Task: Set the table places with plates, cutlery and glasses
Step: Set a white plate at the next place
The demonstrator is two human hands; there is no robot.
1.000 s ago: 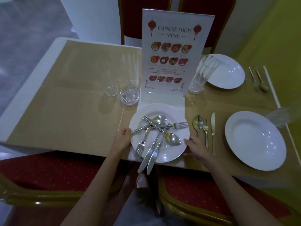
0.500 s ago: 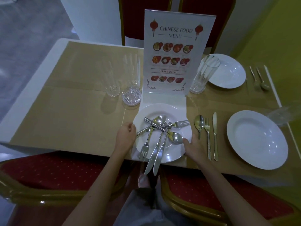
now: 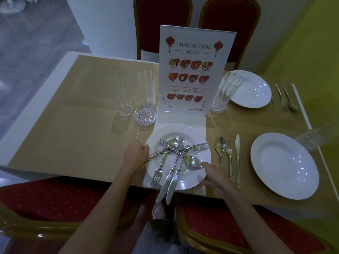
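**Three plates, one heaped with loose cutlery**

Three white plates sit on the tabletop (image 3: 82, 125). Taking the menu stand (image 3: 194, 70) as the landmark: the loaded plate (image 3: 185, 131) lies just in front of its base, at the tabletop's near edge; a second plate (image 3: 284, 167) lies well to the right and nearer; a third plate (image 3: 255, 88) lies right of the stand, level with it.

On the loaded plate lies a crossed heap of cutlery (image 3: 174, 158): two spoons, two forks and two knives, the knife blades overhanging the near rim and the tabletop edge. Between this plate and the second plate lie a spoon (image 3: 220, 145), a fork (image 3: 229, 154) and a knife (image 3: 237, 158), side by side. Three upright glasses (image 3: 225, 94) stand near the stand, two left and one right, and a small glass dish (image 3: 145, 116) sits at its left foot.

The left hand (image 3: 135, 153), fingers curled, grips the loaded plate's left rim. The right hand (image 3: 214, 173) pinches its right rim, thumb on top. Left of the stand the tabletop offers a broad bare stretch.
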